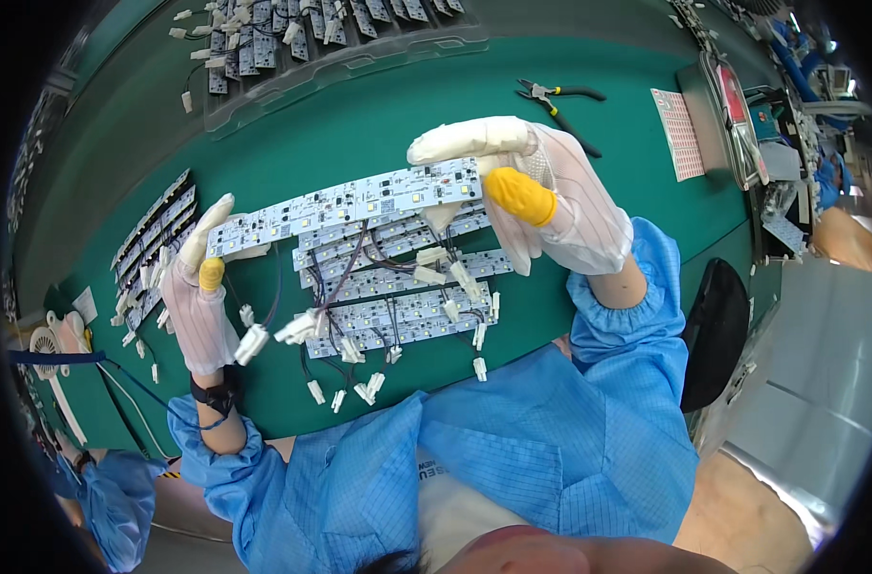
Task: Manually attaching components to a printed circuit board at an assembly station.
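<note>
A long white LED circuit board [345, 204] is held up between my two gloved hands, its left end slightly lower. My left hand [195, 301] grips the left end, a yellow cot on its thumb. At the other end, my right hand [560, 196] pinches the board with its yellow-covered thumb in front and the fingers behind. Dark wires with white connectors [252, 342] hang below the raised board. Under it on the green mat lie several similar LED boards [412, 322], partly hidden, their wires and white plugs spread toward me.
A clear plastic tray [350, 69] of wired boards stands at the back. More boards [158, 239] lie stacked on the left. Yellow-and-black cutters [560, 107], a sheet of pink labels [678, 134] and a metal box [728, 120] sit at the right. A co-worker's blue sleeve [120, 507] shows lower left.
</note>
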{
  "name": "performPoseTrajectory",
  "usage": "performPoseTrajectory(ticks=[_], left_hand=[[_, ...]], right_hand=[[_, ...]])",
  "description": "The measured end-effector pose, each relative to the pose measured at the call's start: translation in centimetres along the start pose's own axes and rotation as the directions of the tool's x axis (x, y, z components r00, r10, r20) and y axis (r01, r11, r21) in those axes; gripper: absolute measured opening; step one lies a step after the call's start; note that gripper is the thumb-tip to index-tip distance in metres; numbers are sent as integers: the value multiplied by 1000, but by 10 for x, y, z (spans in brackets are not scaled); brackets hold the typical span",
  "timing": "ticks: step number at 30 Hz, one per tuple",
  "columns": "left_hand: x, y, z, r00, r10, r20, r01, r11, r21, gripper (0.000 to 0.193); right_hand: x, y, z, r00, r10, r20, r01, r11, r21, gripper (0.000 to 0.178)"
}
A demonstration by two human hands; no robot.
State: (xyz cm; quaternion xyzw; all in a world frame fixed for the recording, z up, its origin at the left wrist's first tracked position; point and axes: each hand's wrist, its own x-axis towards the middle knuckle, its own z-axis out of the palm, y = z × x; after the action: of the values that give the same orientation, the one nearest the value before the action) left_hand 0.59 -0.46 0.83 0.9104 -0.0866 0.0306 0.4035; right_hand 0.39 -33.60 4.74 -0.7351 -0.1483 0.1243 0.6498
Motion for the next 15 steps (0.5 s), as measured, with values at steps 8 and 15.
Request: performPoseTrajectory(ticks=[8, 15], left_hand=[[-12, -7, 1, 986, 73, -149, -97, 982, -163, 68], [-24, 7, 5, 992, 22, -121, -80, 865, -495, 66]], right_hand=[[0, 0, 0, 997, 62, -39, -61, 998, 25, 54], [5, -6, 14, 982, 112, -154, -112, 994, 9, 77]])
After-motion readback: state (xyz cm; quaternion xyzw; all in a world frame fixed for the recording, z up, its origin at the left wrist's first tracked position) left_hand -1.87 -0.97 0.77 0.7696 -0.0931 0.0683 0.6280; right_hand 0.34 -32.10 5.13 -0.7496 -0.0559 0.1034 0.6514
